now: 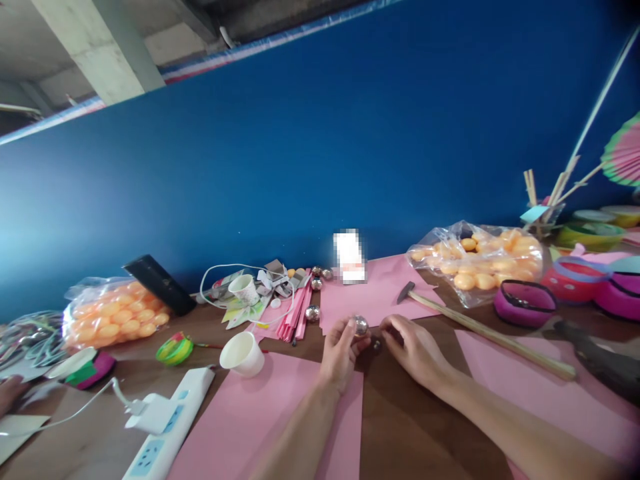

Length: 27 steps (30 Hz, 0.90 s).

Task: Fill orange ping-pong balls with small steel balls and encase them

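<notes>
My left hand (pixel 343 350) pinches a shiny silver ball (pixel 361 325) between thumb and fingers, just above the brown table. Close to its right, my right hand (pixel 413 347) has its fingers curled in towards the thumb; what they hold, if anything, is hidden. Between the two hands lies a small dark, shiny piece (pixel 377 345), too small to name. More silver balls rest beyond, one (pixel 313 313) beside the pink paper strips (pixel 295 317). A hammer (pixel 490 332) with a wooden handle lies to the right of my right hand.
Pink sheets (pixel 280 413) cover parts of the table (pixel 400 427). A white paper cup (pixel 243 355) and a power strip (pixel 170 423) stand left. Bags of orange balls (pixel 117 313) lie at both sides. A purple pouch (pixel 525 303) sits right. A blue partition (pixel 320 147) rises behind.
</notes>
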{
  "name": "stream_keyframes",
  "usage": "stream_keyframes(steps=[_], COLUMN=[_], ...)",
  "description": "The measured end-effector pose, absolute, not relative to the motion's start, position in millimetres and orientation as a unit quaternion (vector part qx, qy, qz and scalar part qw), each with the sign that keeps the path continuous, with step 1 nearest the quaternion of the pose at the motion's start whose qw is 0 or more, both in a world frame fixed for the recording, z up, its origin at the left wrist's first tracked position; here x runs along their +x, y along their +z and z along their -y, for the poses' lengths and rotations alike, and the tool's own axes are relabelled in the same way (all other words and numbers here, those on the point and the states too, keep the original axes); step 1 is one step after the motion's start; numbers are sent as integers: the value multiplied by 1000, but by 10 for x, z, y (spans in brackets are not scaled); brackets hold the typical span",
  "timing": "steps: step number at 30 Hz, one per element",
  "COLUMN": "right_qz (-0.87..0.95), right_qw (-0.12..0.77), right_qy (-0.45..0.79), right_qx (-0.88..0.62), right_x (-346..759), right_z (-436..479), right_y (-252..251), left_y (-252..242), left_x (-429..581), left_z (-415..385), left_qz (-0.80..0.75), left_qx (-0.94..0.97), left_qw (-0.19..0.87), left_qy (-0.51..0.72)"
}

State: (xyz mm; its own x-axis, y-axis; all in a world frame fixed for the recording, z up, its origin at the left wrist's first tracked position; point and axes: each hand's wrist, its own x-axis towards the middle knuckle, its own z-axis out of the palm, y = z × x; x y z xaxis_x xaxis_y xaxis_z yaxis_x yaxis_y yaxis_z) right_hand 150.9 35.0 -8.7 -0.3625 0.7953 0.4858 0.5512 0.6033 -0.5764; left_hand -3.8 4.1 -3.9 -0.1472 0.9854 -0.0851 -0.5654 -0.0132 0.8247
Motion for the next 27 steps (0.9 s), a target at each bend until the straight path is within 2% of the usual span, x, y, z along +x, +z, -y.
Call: stream_keyframes(steps=[16,27], right_qz=[792,779], right_qw=[386,394], right_qy=[189,277], right_qx=[-433,-401], right_x=[1521,1533], right_z=[-363,-339], right_y=[-96,4], left_y=[-59,-62], left_x=[-44,-41], left_z=[-50,-48], left_qz=[-382,-377], left_qx=[278,279], left_qw=[587,594], left_qy=[657,654])
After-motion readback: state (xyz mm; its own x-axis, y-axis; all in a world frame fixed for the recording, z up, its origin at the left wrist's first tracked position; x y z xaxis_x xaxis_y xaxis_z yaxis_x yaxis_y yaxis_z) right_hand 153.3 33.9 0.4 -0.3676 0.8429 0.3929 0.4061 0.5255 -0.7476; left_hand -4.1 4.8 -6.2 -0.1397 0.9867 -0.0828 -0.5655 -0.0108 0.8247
